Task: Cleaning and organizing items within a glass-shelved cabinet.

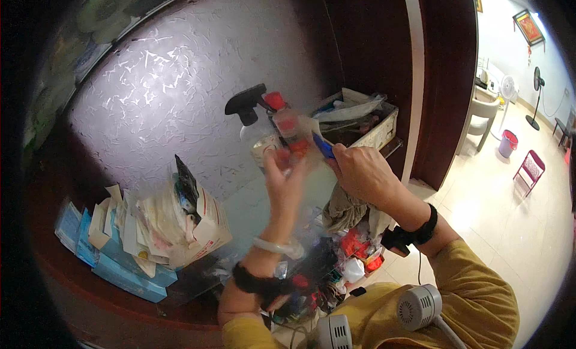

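My right hand [362, 173] grips a tool with a blue handle [323, 146]. Its pale head is blurred, so its exact kind cannot be told. My left hand [283, 171], smeared by motion, is raised to the left of it. Around its fingertips is an orange-red thing [298, 146]; whether the fingers hold it cannot be told. Just beyond are a clear spray bottle [257, 134] with a black trigger head [246, 104] and a clear bottle [285, 123] with a red cap [275, 100]. My left hand covers part of the spray bottle.
At left, a white carton [209, 230] stands with papers and blue boxes [128, 277]. An open box of odds and ends [375, 132] sits at the back right. Grey-brown cloth [344, 209] and mixed clutter lie below my hands. Dark panelling [443, 88] borders the tiled room.
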